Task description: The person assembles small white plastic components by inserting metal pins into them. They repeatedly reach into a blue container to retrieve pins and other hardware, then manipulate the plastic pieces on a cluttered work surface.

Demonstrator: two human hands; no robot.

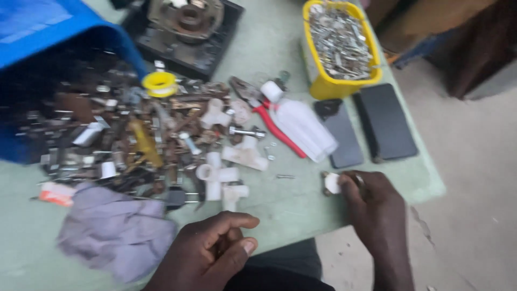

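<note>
My right hand [371, 205] rests at the near right edge of the pale green table [291, 207], its fingertips pinched on a small white fitting [332, 183] with a rusty bit beside it. My left hand [212, 253] sits at the near edge, fingers curled loosely inward; whether something small is in them I cannot tell. Just beyond it lie white plastic pipe fittings [221, 175] and a grey cloth [116, 231].
A pile of rusty hardware [134, 134] spills from a tipped blue crate [37, 32]. Yellow tape roll [160, 83], red-handled pliers [272, 121], a white bottle [304, 126], two dark phones [385, 121], a yellow bin of screws [339, 43] and a dark metal part [188, 27] stand behind.
</note>
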